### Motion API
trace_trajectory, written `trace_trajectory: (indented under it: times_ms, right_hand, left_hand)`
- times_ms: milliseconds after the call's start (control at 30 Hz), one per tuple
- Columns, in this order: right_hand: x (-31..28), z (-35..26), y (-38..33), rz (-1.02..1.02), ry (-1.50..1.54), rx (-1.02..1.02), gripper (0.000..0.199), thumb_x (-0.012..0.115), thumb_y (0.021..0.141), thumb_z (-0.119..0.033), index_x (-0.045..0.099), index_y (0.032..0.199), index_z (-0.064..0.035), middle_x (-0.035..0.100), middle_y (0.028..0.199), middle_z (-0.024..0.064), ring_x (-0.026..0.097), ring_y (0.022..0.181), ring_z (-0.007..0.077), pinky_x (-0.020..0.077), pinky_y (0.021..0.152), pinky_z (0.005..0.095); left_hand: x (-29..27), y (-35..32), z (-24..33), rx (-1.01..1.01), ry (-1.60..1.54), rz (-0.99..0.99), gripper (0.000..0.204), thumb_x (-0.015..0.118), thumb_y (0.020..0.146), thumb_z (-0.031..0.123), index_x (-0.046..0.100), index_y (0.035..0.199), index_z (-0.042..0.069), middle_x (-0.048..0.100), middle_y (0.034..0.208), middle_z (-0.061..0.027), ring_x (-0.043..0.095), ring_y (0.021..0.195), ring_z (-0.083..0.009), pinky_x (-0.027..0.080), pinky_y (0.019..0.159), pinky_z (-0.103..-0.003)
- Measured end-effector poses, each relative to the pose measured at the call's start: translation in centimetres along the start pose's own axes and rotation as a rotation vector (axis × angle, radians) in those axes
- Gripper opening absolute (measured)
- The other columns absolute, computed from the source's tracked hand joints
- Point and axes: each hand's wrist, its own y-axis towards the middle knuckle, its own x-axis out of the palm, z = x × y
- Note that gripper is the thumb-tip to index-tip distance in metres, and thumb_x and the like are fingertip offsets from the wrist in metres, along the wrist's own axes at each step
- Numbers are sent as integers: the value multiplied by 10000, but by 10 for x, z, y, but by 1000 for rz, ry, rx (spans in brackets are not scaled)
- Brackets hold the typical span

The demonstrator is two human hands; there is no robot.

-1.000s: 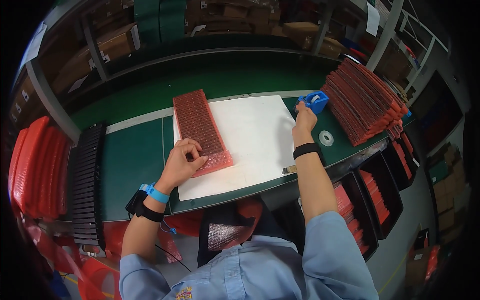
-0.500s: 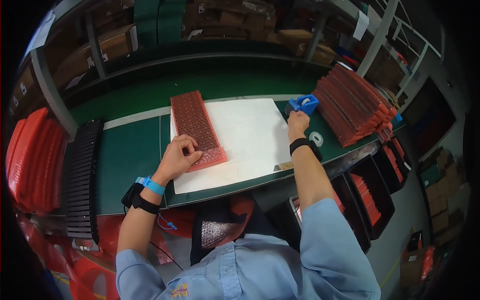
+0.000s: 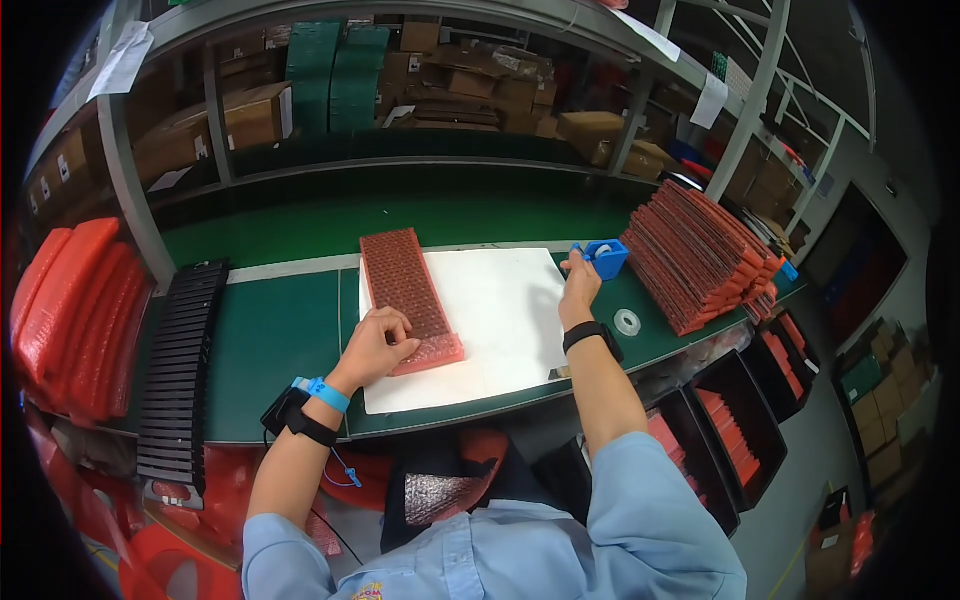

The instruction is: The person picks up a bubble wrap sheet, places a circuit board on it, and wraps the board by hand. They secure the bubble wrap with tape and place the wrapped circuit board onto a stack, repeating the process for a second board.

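Note:
A flat board-like piece wrapped in red bubble wrap (image 3: 405, 280) lies slantwise on a white sheet (image 3: 510, 330). My left hand (image 3: 377, 348) rests at its near end, fingers curled, with thumb and fingertips pressed on the folded flap (image 3: 438, 350). At the far right corner of the sheet, my right hand (image 3: 580, 285) is closed at the left end of a blue tape dispenser (image 3: 607, 262). Whatever is between those fingertips is too small to make out. A loose roll of clear tape (image 3: 627, 322) lies on the green mat near my right wrist.
A stack of red-wrapped pieces (image 3: 700, 260) stands at the right. On the left are a black slotted rack (image 3: 180, 370) and piled red bubble-wrap bags (image 3: 75, 320). Black bins (image 3: 755, 425) sit below the right edge. Metal posts (image 3: 135, 200) and shelved cartons (image 3: 260, 115) rise behind.
The head view has tilted up, so the table sits lower in it. My right hand has shifted from below the dispenser to its left end. My left hand stays on the flap.

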Motion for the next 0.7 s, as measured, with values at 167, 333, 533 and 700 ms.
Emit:
trace_trajectory:
  times_ms: [167,333,533,700]
  right_hand:
    - [5,4,-5,-22,-167,-55,362,584,890,-301,672,672,-25,648,1093,162,373,1317,288,302,1060,374]
    - [12,-36,-50,86,-529,-353,331,584,911,-339,669,816,-33,579,1217,142,416,1261,269,318,1030,373]
    - [10,-109,-93,-1472,5,157,296,584,932,-325,630,832,-50,521,1120,65,467,1010,195,359,921,344]
    - [72,-128,-116,-2211,-276,-160,301,572,916,-340,627,792,-72,542,946,47,487,908,174,386,866,342]
  left_hand:
    - [3,4,2,2,12,-6,262,756,769,71,561,608,4,630,947,-89,577,918,-222,464,799,-326]
    - [-2,-1,0,-14,15,2,260,753,768,64,551,615,10,633,951,-90,581,917,-223,470,775,-325]
    - [2,2,-5,21,-8,15,267,752,760,51,530,617,12,638,953,-95,585,911,-227,476,754,-325]
    - [3,3,-9,102,-21,38,252,735,742,37,518,615,12,639,944,-91,581,906,-233,473,744,-318]
